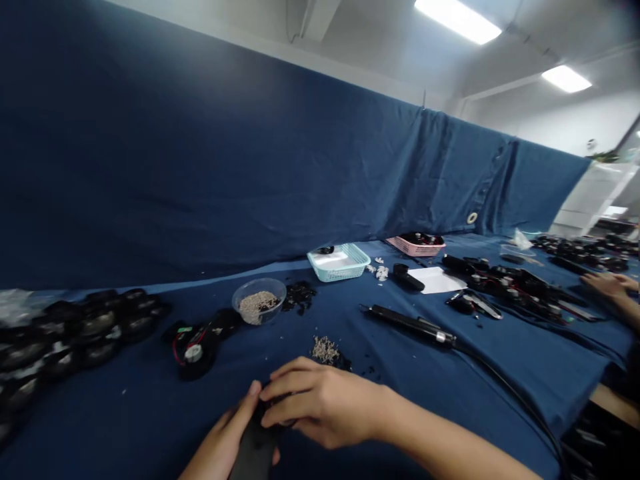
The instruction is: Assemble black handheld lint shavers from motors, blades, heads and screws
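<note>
A long black plastic casing [253, 450] is held in my left hand [223, 437], thumb along its side and fingertips showing under its right edge. My right hand [325, 403] reaches in from the right, its fingers curled over the casing's far end; they hide what lies beneath them. Just beyond the right hand is a small pile of screws [325, 350] with some black bits beside it. An opened black device [195, 350] with red wires lies to the left. A clear bowl [239, 293] holding more small screws stands behind.
An electric screwdriver [410, 321] lies right, its cable running toward the front edge. Many round black parts [95, 327] cover the left. Behind stand a light-blue basket [343, 272] and a pink basket [420, 249]. Wired black parts [515, 287] and another person's hand [607, 285] are far right.
</note>
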The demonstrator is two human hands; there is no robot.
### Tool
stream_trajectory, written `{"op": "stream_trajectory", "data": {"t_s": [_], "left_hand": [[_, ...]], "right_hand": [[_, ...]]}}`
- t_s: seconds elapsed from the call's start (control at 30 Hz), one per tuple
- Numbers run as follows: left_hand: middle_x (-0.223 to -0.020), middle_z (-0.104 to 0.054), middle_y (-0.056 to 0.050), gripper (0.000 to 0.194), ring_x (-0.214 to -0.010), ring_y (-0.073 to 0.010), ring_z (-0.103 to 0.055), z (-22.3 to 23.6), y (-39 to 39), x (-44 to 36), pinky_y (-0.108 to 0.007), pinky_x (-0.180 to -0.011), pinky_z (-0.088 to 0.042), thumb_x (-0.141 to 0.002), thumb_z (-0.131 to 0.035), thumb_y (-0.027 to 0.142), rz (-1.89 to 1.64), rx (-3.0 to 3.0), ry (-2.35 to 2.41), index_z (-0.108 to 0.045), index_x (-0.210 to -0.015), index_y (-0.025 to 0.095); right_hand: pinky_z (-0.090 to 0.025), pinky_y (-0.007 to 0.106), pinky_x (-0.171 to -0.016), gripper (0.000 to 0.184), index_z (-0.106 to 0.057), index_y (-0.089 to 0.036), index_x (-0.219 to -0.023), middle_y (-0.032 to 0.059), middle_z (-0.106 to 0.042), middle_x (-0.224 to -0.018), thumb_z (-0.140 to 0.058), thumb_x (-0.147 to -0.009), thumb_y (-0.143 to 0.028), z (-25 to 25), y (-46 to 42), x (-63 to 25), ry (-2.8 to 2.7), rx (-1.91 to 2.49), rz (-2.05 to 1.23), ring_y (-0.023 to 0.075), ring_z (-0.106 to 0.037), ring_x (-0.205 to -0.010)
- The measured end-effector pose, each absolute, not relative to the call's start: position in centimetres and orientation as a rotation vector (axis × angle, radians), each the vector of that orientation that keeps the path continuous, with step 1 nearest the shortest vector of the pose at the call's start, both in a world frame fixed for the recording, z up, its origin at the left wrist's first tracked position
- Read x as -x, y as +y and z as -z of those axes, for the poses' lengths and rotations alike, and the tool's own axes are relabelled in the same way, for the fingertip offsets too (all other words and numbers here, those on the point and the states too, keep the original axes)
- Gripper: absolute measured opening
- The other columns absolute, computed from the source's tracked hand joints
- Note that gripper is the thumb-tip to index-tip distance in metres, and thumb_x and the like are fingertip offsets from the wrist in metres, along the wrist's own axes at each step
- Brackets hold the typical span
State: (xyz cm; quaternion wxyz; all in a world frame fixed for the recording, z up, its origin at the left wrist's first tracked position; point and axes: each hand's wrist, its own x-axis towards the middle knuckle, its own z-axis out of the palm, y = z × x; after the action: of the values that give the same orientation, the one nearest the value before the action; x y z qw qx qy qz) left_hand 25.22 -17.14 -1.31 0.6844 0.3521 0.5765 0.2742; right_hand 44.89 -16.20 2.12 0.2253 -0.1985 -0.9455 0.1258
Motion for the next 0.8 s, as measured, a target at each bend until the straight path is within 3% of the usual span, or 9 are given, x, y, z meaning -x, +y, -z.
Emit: {"op": "stream_trajectory", "data": {"t_s": [0.1,0.17,0.27,0.33,0.63,0.8], "left_hand": [[-0.057,-0.069,-0.006,0.073,-0.038,-0.0177,-0.06,2.6,-17.1,-24.7,-0.021,-0.037,-0.039,-0.071,-0.047,0.079,-0.562,-0.812,1.175,-0.056,-0.107,0.016],[-0.054,-0.067,-0.006,0.075,-0.036,-0.0178,-0.058,3.3,-17.0,-24.6,-0.022,-0.036,-0.038,-0.07,-0.046,0.081,-0.562,-0.795,1.198,-0.057,-0.106,0.015],[-0.055,-0.067,-0.006,0.074,-0.036,-0.0177,-0.058,3.4,-17.1,-24.9,-0.023,-0.037,-0.04,-0.069,-0.048,0.08,-0.627,-0.761,1.264,-0.055,-0.105,0.015],[-0.056,-0.067,-0.006,0.072,-0.038,-0.0182,-0.059,3.1,-17.2,-25.2,-0.023,-0.038,-0.04,-0.07,-0.049,0.078,-0.682,-0.783,1.266,-0.054,-0.105,0.016],[-0.059,-0.065,0.0,0.063,-0.041,-0.0179,-0.061,2.6,-17.2,-24.9,-0.024,-0.038,-0.044,-0.073,-0.054,0.072,-0.876,-0.859,1.348,-0.051,-0.112,0.023],[-0.056,-0.062,0.002,0.062,-0.04,-0.0162,-0.059,2.2,-17.0,-24.9,-0.021,-0.036,-0.041,-0.074,-0.053,0.071,-0.867,-0.856,1.322,-0.052,-0.115,0.024]], "right_hand": [[-0.029,0.026,-0.112,0.038,-0.06,-0.012,-0.121,0.0069,-0.06,-0.128,-0.049,-0.085,-0.005,-1.3,-16.0,-45.1,-2.622,0.5,-0.399,0.0123,-0.045,-0.127],[-0.036,0.028,-0.107,0.038,-0.061,-0.016,-0.123,0.0073,-0.059,-0.129,-0.06,-0.086,-0.017,-0.4,-15.8,-45.1,-2.544,0.57,-0.437,0.0151,-0.05,-0.122],[-0.044,0.033,-0.099,0.052,-0.059,-0.018,-0.127,0.01,-0.06,-0.126,-0.07,-0.081,-0.04,0.9,-15.9,-44.7,-2.358,0.766,-0.455,0.0195,-0.056,-0.112],[-0.047,0.034,-0.096,0.058,-0.058,-0.017,-0.128,0.0113,-0.061,-0.122,-0.07,-0.079,-0.045,1.5,-16.1,-44.1,-2.24,0.874,-0.465,0.0207,-0.058,-0.109],[-0.049,0.028,-0.093,0.055,-0.058,-0.02,-0.124,0.0074,-0.06,-0.119,-0.077,-0.073,-0.029,1.1,-16.4,-42.2,-2.018,0.99,-0.598,0.0171,-0.058,-0.109],[-0.045,0.03,-0.099,0.052,-0.06,-0.021,-0.121,0.0072,-0.059,-0.122,-0.077,-0.072,-0.026,0.4,-16.3,-42.3,-2.066,0.952,-0.606,0.0175,-0.055,-0.113]]}}
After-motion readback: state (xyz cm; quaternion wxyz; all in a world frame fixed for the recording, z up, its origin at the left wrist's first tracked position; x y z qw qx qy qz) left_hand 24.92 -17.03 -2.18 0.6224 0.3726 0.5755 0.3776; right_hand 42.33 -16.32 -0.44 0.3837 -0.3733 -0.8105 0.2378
